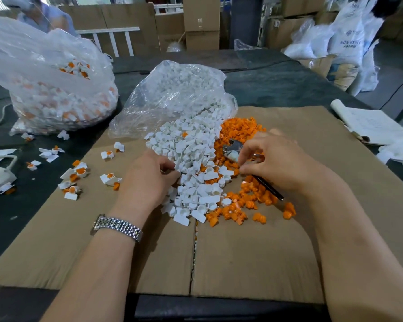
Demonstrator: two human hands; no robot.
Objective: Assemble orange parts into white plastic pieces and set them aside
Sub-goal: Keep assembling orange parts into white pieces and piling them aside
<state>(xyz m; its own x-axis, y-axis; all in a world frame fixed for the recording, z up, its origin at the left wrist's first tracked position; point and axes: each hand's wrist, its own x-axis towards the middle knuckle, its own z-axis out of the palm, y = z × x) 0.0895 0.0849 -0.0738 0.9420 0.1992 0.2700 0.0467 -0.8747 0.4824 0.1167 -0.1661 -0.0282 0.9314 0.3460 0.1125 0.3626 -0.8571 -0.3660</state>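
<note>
Flattened cardboard [254,252] lies nearest on the dark surface [277,84], with both forearms stretched over it. On the left wrist sits a metal watch [116,226]. Left hand [147,180] has its fingers curled into the near-left edge of the white plastic pieces [191,159]; whether they grip one I cannot tell. Right hand [272,159] curls its fingers over the orange parts [242,201] just right of the white heap, beside a metal tool [233,147] and a dark pen [268,187]. Assembled pieces [79,175] lie scattered at left, near a full clear bag [56,89].
</note>
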